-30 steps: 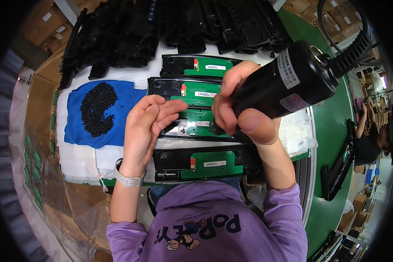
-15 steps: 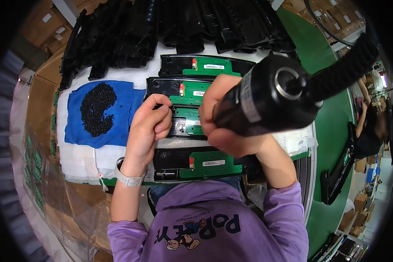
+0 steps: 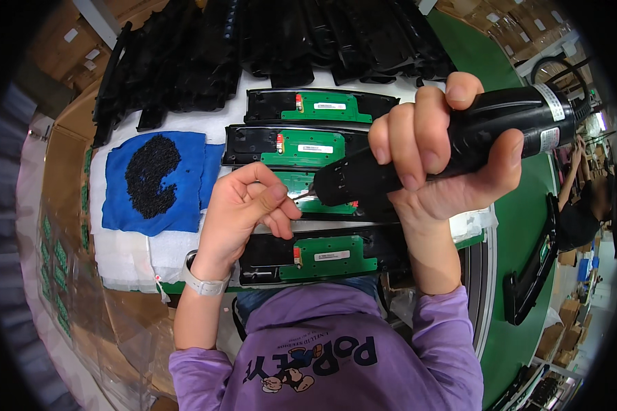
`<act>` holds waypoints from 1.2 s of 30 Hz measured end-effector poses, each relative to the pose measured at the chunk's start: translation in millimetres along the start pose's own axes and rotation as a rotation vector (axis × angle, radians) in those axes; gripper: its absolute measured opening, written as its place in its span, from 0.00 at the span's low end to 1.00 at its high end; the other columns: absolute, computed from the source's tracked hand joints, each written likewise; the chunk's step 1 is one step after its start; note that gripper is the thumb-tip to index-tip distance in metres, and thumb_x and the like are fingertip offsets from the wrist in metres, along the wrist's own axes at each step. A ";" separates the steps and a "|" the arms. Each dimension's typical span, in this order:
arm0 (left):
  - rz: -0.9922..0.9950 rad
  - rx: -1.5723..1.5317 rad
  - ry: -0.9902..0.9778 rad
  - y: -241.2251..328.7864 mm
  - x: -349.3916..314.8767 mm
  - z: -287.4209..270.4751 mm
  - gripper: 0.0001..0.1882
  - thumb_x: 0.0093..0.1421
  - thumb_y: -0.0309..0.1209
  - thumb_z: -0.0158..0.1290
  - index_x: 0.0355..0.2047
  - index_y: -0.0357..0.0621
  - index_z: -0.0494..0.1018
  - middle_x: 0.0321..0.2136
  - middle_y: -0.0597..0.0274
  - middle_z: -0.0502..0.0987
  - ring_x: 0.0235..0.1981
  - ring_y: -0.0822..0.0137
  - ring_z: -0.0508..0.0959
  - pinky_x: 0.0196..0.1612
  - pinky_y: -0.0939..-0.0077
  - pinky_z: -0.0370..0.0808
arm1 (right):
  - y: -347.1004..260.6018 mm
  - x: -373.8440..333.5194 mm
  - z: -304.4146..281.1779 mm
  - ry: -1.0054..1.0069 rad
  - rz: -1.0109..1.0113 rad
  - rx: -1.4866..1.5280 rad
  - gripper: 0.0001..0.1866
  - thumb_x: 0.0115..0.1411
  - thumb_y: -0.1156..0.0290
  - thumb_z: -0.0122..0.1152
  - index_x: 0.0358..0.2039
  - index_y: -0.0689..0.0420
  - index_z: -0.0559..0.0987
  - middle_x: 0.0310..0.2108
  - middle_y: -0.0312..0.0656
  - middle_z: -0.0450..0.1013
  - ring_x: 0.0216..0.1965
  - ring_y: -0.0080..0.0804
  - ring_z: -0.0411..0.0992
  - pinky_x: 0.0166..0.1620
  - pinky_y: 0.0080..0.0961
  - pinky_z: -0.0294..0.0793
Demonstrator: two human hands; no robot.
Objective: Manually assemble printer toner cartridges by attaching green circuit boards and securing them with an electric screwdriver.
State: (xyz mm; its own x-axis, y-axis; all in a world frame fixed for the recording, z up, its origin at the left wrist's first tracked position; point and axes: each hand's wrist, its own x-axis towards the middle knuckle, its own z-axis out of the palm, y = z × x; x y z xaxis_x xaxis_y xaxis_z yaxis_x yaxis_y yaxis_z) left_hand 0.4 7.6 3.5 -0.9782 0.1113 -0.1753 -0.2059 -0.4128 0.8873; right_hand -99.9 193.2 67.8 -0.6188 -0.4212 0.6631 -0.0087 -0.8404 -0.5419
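My right hand (image 3: pixel 428 151) is wrapped round a black electric screwdriver (image 3: pixel 514 116), tilted nearly level with its thin bit pointing left. My left hand (image 3: pixel 253 205) is closed, thumb and forefinger pinched right by the bit's tip. Whatever sits between those fingertips is too small to make out. Below both hands lies a black plastic strip with a green circuit board (image 3: pixel 298 182), partly hidden by the screwdriver and fingers. Similar boards rest in black strips behind it, a middle board (image 3: pixel 312 148) and a far board (image 3: pixel 329 106), and a near board (image 3: pixel 330 256) lies closest to me.
On the left a blue cloth (image 3: pixel 193 205) carries a pile of small black pieces, apparently screws (image 3: pixel 149 181). Long black plastic parts (image 3: pixel 308 38) are heaped along the far side. A green surface (image 3: pixel 490 89) runs along the right, where another black part (image 3: pixel 531 281) lies. Another person (image 3: pixel 583 212) is farther right.
The screwdriver has swung from pointing up at the view to lying nearly level, its bit now at my left fingertips. My left hand has shifted slightly right and nearer to me.
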 end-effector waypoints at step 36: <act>0.190 0.101 0.145 -5.4 13.2 4.1 0.11 0.65 0.30 0.38 0.40 0.34 0.65 0.41 0.49 0.73 0.41 0.66 0.75 0.43 0.80 0.70 | -14.3 -16.8 -7.7 0.091 0.280 -0.374 0.24 0.52 0.54 0.58 0.37 0.62 0.64 0.12 0.35 0.60 0.09 0.22 0.57 0.14 0.18 0.55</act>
State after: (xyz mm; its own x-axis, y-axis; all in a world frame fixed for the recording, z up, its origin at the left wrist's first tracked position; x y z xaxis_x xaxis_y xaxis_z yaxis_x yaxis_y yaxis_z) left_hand -11.3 15.0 -1.8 -0.9942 -0.0930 -0.0545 -0.0218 -0.3210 0.9468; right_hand -95.4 214.9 60.4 -0.7036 -0.5682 0.4267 -0.1041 -0.5116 -0.8529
